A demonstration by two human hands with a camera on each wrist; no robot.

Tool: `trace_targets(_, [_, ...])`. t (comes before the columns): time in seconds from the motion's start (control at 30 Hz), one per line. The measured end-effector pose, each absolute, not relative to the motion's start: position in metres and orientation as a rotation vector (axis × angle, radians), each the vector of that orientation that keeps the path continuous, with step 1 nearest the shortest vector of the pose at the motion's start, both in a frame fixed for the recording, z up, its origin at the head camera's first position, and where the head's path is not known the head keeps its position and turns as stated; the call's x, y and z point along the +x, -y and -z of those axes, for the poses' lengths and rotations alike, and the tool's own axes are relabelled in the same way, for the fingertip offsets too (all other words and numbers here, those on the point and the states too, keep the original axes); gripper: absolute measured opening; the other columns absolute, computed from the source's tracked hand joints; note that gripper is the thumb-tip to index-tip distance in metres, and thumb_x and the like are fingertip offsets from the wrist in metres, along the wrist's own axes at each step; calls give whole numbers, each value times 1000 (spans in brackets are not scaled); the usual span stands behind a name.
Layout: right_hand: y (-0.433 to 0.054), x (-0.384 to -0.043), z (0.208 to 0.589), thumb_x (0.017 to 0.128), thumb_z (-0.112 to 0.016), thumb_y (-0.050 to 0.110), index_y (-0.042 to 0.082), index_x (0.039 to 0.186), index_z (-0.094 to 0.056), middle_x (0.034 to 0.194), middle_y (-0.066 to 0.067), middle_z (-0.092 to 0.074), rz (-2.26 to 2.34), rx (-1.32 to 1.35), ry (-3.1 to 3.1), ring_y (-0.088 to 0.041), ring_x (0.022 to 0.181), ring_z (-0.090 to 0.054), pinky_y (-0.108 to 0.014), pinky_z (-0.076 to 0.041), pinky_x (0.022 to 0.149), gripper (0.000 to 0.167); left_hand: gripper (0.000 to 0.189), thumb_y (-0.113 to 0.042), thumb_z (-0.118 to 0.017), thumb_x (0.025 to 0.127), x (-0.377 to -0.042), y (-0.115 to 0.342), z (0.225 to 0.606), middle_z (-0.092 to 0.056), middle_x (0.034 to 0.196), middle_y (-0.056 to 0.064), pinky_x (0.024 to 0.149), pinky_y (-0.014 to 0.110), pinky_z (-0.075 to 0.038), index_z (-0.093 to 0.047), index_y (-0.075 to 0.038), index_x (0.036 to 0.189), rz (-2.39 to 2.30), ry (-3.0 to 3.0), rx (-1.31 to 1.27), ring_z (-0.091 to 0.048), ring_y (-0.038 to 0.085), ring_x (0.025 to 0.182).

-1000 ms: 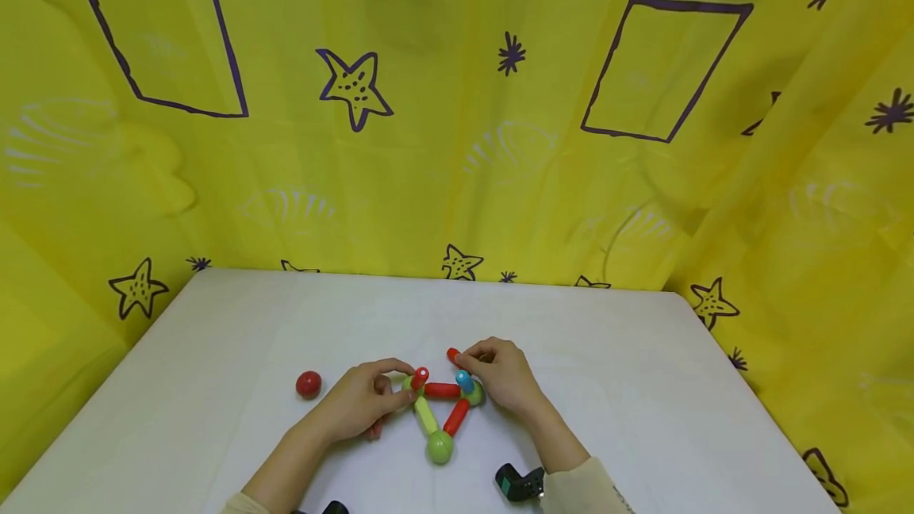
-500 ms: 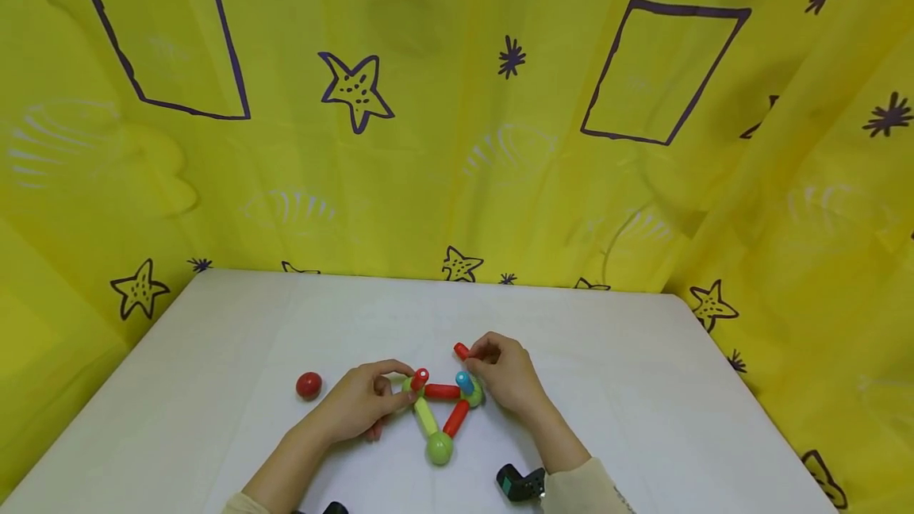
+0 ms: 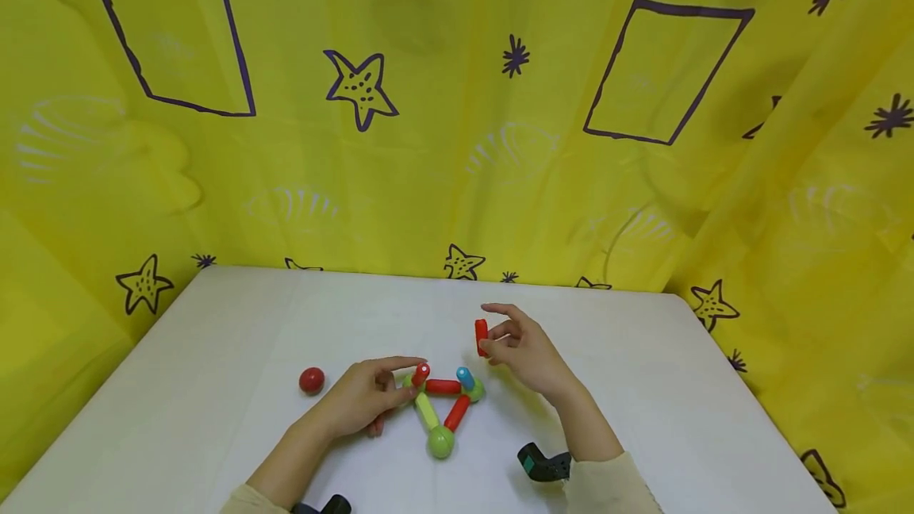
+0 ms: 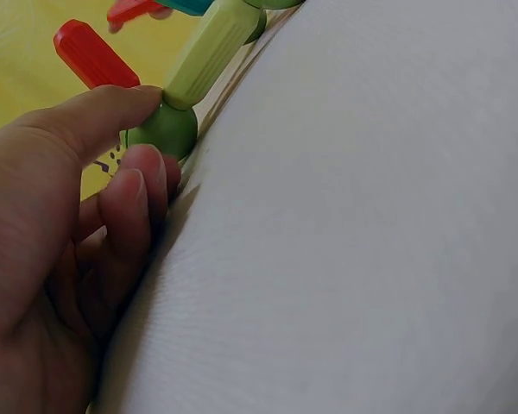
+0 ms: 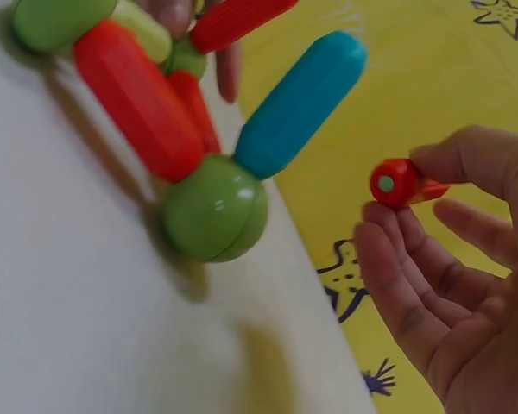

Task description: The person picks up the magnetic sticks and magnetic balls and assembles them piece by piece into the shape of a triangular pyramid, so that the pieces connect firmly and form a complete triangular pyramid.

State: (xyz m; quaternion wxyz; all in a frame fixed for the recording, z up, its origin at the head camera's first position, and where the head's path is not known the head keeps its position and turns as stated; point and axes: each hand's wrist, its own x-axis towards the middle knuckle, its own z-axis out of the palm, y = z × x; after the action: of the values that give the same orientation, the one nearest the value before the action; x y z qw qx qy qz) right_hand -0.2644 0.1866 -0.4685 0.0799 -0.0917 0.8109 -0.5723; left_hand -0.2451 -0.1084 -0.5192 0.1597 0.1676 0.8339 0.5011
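On the white table a triangle of toy rods and green balls lies flat, with a green ball (image 3: pixel 441 442) at its near corner. A yellow-green rod (image 3: pixel 427 411) and two red rods form its sides. From the far corners rise an upright red rod (image 3: pixel 421 374) on the left and a blue rod (image 5: pixel 302 103) on the right. My left hand (image 3: pixel 360 399) grips the left corner's green ball (image 4: pixel 168 132) between thumb and fingers. Raised beyond the right corner, my right hand (image 3: pixel 528 351) pinches a loose red rod (image 3: pixel 481 337), whose end shows a pale green disc in the right wrist view.
A red ball (image 3: pixel 312 381) lies on the table (image 3: pixel 236 324) left of my left hand. Black devices (image 3: pixel 544 463) sit by both wrists. A yellow curtain (image 3: pixel 428 181) with drawn stars hangs behind the table.
My right hand has lifted away from the triangle, up and to the right, turning the red rod closer to upright. My left hand keeps its place, its index finger now straighter.
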Motion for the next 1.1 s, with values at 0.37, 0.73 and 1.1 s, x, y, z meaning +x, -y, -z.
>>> trace_targets(0.37, [-180, -247, 441, 99, -69, 18, 15, 122, -68, 102, -7, -70, 1412, -651, -2460, -23, 93, -68, -31, -57, 79, 23, 37, -30, -69, 100, -243, 111, 518, -57, 71, 2, 41, 27, -48, -67, -27, 138, -1473, -2328, 554, -51, 13, 43])
trace_targets(0.73, [-173, -237, 431, 99, -71, 25, 27, 114, -72, 99, 3, -73, 1353, -722, -2500, -17, 92, -67, -30, -56, 77, 14, 37, -30, -68, 101, -244, 109, 517, -58, 72, 1, 41, 28, -49, -66, -24, 138, -1458, -2326, 590, -51, 12, 42])
trace_targets(1.1, [-153, -226, 433, 90, -80, 20, 22, 109, -79, 100, 14, -73, 1121, -804, -2590, -22, 96, -59, -28, -48, 76, 18, 37, -30, -68, 101, -244, 110, 517, -58, 71, 0, 42, 27, -49, -66, -25, 138, -1457, -2327, 600, -51, 13, 43])
